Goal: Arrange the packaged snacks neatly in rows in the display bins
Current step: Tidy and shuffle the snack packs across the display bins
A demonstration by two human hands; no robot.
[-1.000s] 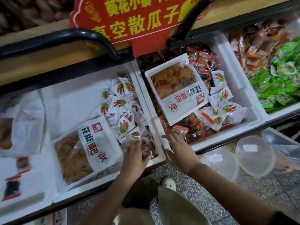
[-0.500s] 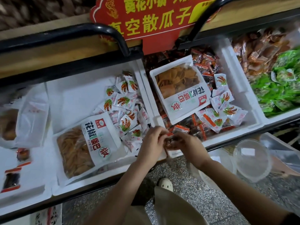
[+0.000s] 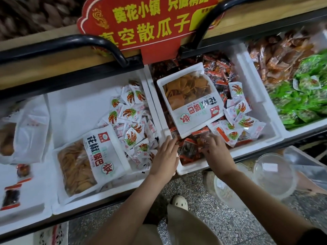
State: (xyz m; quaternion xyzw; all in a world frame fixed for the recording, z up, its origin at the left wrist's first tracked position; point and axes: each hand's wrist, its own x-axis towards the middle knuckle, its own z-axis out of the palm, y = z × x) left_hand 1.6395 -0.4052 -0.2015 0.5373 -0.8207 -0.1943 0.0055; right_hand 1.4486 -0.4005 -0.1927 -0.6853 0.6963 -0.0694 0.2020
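Left grip point(image 3: 165, 156): at 6 o'clock, fingers straight and together, lying flat over the wall between the left bin point(image 3: 79, 110) and middle bin point(image 3: 251, 149) — it holds nothing.
Right grip point(image 3: 216, 152): just to the 3 o'clock side of the left one, fingers bent down into the red-sealed packets point(image 3: 189, 151); cannot tell whether one is pinched.
Task packets: the red-sealed packets lie heaped loose in the middle bin's 7 o'clock corner, touching both grips.
Crisp bag point(image 3: 191, 103): tilted atop the middle bin's heap.
Claw packets point(image 3: 131, 119): jumbled in the left bin at 9 o'clock, beside a second crisp bag point(image 3: 92, 161) — more at the middle bin's 3 o'clock side.
Green packets point(image 3: 300, 103): right-hand bin, 2 o'clock.
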